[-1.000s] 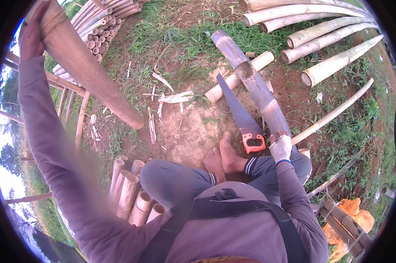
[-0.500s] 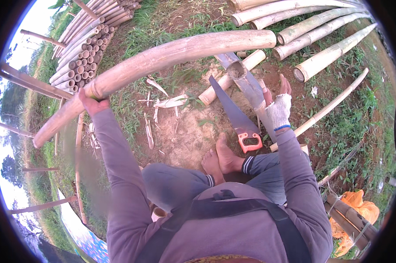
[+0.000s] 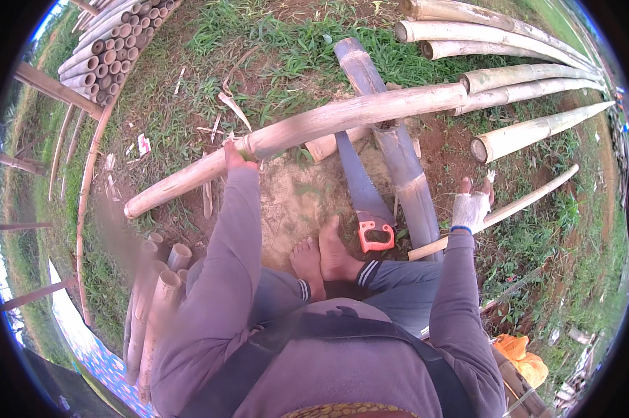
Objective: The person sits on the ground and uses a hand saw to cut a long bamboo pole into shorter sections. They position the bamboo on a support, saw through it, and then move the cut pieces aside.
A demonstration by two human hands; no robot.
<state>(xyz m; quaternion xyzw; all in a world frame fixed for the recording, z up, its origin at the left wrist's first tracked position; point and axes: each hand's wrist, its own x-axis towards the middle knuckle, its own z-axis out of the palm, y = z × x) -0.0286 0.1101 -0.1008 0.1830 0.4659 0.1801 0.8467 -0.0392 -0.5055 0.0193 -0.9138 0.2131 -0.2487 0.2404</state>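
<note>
A long pale bamboo pole [image 3: 370, 109] slants across in front of me, its left end nearer and lower than its right. My left hand [image 3: 240, 157] is wrapped around it left of the middle, beside a node. My right hand [image 3: 473, 203], in a white fingerless glove with a blue cuff, is held up to the right with fingers apart and nothing in them. Under the pole lies a greyish bamboo piece [image 3: 410, 177]. A handsaw [image 3: 362, 182] with an orange handle rests beside it, the blade tip near the pole.
Several bamboo poles [image 3: 509, 134] lie at the far right, and a thin strip [image 3: 530, 198] passes near my right hand. Cut bamboo lengths [image 3: 162, 296] are at my left side. A bamboo stack [image 3: 112, 66] stands far left. An orange bag [image 3: 522, 359] sits lower right.
My left hand has brought the pole lower and rightward. My right hand has moved right and down, away from the greyish bamboo. The whole view has also shifted.
</note>
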